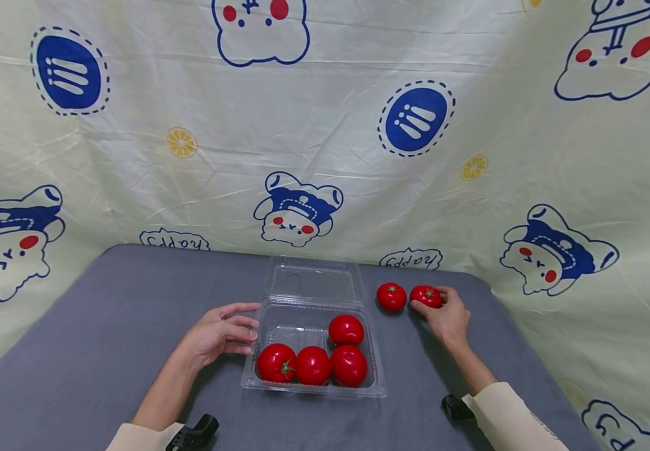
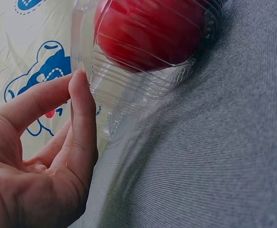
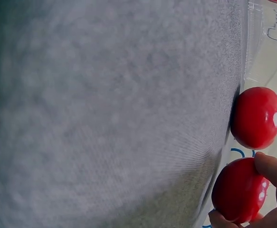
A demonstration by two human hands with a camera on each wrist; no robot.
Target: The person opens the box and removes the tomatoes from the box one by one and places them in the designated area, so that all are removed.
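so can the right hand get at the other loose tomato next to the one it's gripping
Probably yes. The right hand grips one tomato; the second loose tomato sits just beside it on the grey table, with nothing between them. The hand is full, though, so it would likely have to let go first.

Behind and around, a pale yellow cloth backdrop (image 1: 347, 144), creased, printed with blue-and-white cartoon bears, round blue badges and small lemon slices. In front, a table covered by grey fabric (image 1: 104, 326). Soft, even light, with faint shadows only.
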